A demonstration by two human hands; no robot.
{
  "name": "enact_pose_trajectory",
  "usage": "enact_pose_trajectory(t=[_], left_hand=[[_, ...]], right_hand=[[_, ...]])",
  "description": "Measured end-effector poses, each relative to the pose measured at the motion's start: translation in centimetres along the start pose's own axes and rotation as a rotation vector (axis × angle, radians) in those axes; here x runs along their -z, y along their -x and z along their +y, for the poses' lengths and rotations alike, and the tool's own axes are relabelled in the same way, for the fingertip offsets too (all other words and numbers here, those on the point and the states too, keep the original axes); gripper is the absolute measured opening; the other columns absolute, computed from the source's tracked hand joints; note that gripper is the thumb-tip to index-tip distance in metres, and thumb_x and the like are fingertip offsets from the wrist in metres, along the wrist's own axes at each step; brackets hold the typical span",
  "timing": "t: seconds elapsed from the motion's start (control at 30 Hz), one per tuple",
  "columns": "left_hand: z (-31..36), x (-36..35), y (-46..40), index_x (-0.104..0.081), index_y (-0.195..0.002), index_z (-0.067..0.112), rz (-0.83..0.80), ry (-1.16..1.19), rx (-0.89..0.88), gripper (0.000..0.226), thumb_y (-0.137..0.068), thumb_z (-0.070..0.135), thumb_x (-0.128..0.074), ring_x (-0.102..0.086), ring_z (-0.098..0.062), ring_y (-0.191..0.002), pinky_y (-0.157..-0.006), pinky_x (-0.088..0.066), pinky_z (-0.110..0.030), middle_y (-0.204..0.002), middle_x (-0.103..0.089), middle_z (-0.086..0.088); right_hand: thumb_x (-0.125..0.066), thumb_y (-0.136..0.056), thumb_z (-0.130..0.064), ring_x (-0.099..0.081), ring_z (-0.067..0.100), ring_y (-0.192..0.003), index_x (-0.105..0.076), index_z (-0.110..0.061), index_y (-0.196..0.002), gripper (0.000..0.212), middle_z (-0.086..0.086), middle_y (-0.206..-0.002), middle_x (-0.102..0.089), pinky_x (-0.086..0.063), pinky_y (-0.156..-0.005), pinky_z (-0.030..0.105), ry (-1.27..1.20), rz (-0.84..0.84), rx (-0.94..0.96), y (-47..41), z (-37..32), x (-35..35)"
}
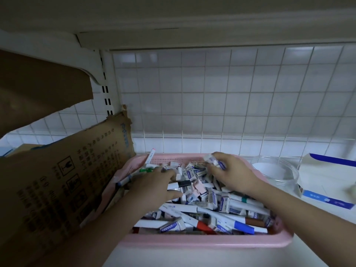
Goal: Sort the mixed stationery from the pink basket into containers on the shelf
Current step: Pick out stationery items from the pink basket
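Both my hands work inside the pink basket [208,242], which sits on the white shelf [212,257] against a tiled wall, heaped with wrapped erasers [224,204], markers [244,227] and pens. My right hand [229,175] has its fingers curled around a small eraser [213,160], lifted just above the pile near the far rim. My left hand [154,186] lies spread on the heap, fingers loosely extended over the items, gripping nothing I can make out. A clear round container [277,173] stands just right of the basket; a torn cardboard box [63,182] leans at the left.
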State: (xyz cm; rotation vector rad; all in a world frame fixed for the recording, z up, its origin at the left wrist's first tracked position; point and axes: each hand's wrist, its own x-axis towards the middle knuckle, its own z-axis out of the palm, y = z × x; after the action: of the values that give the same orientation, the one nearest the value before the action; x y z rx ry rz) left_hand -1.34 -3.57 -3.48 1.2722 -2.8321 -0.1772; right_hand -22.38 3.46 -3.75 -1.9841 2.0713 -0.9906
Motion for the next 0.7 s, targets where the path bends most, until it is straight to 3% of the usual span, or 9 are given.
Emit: enact_pose_trajectory(t=[0.13,0.27,0.37,0.47,0.53,0.6,0.7], left_hand=[[0.7,0.3,0.1,-0.041,-0.119,0.018,-0.001,-0.059,-0.006,0.037,-0.091,0.039,-0.053,-0.049,-0.02,-0.085,-0.066,-0.038,-0.03,-0.118,-0.045,-0.006],[0.9,-0.3,-0.8,-0.034,-0.128,0.009,0.035,-0.133,0.103,0.047,-0.093,0.037,-0.05,-0.055,-0.027,-0.095,-0.069,-0.039,-0.031,-0.117,-0.053,-0.013],[0.6,-0.3,-1.1,-0.04,-0.128,0.015,0.035,0.009,0.054,0.042,-0.096,0.04,-0.046,-0.049,-0.016,-0.086,-0.069,-0.035,-0.025,-0.115,-0.057,-0.006],[-0.1,-0.6,-1.9,-0.045,-0.13,0.015,0.101,0.111,0.112,0.036,-0.098,0.032,-0.045,-0.05,-0.015,-0.077,-0.063,-0.036,-0.025,-0.1,-0.059,-0.004],[-0.3,-0.9,-2.6,-0.049,-0.123,0.013,0.136,0.139,0.179,0.027,-0.099,0.022,-0.043,-0.053,-0.017,-0.072,-0.058,-0.038,-0.027,-0.081,-0.054,0.0],[-0.3,-0.7,-3.0,-0.052,-0.116,0.007,0.165,0.186,0.188,0.022,-0.099,0.019,-0.043,-0.058,-0.018,-0.072,-0.059,-0.041,-0.026,-0.073,-0.049,0.003],[0.4,1.3,-2.1,-0.052,-0.096,0.009,0.308,0.273,0.136,0.018,-0.1,0.022,-0.039,-0.041,-0.005,-0.054,-0.047,-0.029,-0.017,-0.065,-0.044,0.005]], right_hand=[[-0.054,-0.093,-0.03,-0.045,0.002,-0.043,-0.059,-0.026,-0.084,0.011,-0.006,-0.059,-0.057,-0.034,-0.045,0.014,-0.131,0.074,-0.042,-0.5,-0.7,0.1],[-0.054,-0.094,-0.027,-0.041,0.001,-0.036,-0.054,-0.029,-0.076,0.018,-0.01,-0.046,-0.05,-0.035,-0.041,0.014,-0.188,0.092,-0.129,-0.4,-1.0,-0.6],[-0.055,-0.093,-0.025,-0.04,0.003,-0.038,-0.052,-0.029,-0.072,0.021,-0.013,-0.041,-0.048,-0.034,-0.043,0.014,-0.193,0.125,-0.19,-0.6,-1.1,-0.3],[-0.056,-0.092,-0.021,-0.042,0.011,-0.046,-0.054,-0.028,-0.072,0.021,-0.006,-0.051,-0.05,-0.036,-0.049,0.019,-0.236,0.171,-0.21,-0.9,-1.5,0.3],[-0.056,-0.091,-0.019,-0.052,0.022,-0.056,-0.061,-0.025,-0.079,0.014,0.009,-0.069,-0.064,-0.041,-0.057,0.025,-0.265,0.196,-0.22,-0.9,-1.9,0.4],[-0.057,-0.09,-0.018,-0.058,0.028,-0.068,-0.063,-0.025,-0.082,0.012,0.013,-0.086,-0.07,-0.044,-0.062,0.025,-0.291,0.225,-0.231,-1.0,-2.1,0.4],[-0.057,-0.09,-0.016,-0.054,0.018,-0.063,-0.063,-0.023,-0.08,0.013,0.001,-0.074,-0.065,-0.038,-0.052,0.013,-0.344,0.272,-0.25,-1.0,-2.2,1.1]])
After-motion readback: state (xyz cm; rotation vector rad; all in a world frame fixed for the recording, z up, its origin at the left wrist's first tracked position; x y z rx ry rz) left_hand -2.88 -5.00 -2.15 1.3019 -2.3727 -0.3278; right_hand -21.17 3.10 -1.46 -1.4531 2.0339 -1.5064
